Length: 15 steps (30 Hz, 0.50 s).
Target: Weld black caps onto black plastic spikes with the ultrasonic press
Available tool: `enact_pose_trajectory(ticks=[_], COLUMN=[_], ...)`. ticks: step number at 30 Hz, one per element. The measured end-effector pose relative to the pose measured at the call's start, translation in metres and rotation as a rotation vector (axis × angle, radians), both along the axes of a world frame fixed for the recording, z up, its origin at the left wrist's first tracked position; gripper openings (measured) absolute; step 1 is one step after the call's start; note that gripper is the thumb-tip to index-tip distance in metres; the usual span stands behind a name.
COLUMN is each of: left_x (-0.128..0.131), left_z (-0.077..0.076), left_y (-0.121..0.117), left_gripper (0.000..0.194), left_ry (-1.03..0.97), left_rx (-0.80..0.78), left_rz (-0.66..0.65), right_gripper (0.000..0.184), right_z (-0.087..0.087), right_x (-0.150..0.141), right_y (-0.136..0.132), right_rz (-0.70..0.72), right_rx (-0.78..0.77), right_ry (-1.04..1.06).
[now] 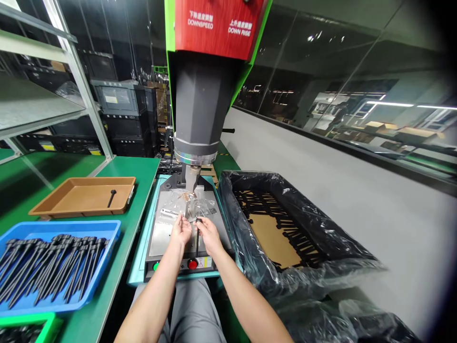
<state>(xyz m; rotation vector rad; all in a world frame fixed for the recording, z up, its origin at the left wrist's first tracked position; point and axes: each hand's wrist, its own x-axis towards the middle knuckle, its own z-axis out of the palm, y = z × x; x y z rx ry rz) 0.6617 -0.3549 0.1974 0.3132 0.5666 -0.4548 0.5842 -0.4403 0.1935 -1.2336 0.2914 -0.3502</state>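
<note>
My right hand [210, 235] grips a slim black rod with a wider head [197, 242] near its top end; the shaft points down toward the machine's front. Close beside it, my left hand [182, 230] has its fingertips pinched together, and whatever is between them is too small to make out. Both hands are at the front of a clear fixture [190, 207] on the press's metal plate [160, 244]. Directly above that fixture is the machine's metal horn [192, 178], under the dark press head [203, 100].
A blue tray [116, 238] at left holds many similar rods; a brown tray [71, 209] behind it holds one. On the right, a box lined with black plastic [228, 183] contains rows of rods on cardboard. Green [156, 266] and red [193, 264] buttons face me.
</note>
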Motion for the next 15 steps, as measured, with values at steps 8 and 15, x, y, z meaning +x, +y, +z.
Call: enact_pose_trajectory(ticks=[8, 15], left_x=[-0.009, -0.011], left_z=[0.02, 0.031], left_y=[0.018, 0.025], left_gripper=[0.022, 0.016], left_ry=[-0.142, -0.196], left_rx=[0.003, 0.088], left_rz=[-0.043, -0.085], right_gripper=[0.032, 0.031], right_z=[-0.013, -0.008], right_x=[0.042, 0.071], right_y=[0.014, 0.018], right_rz=[0.005, -0.073], right_rx=[-0.133, -0.191], right_ry=[-0.055, -0.115])
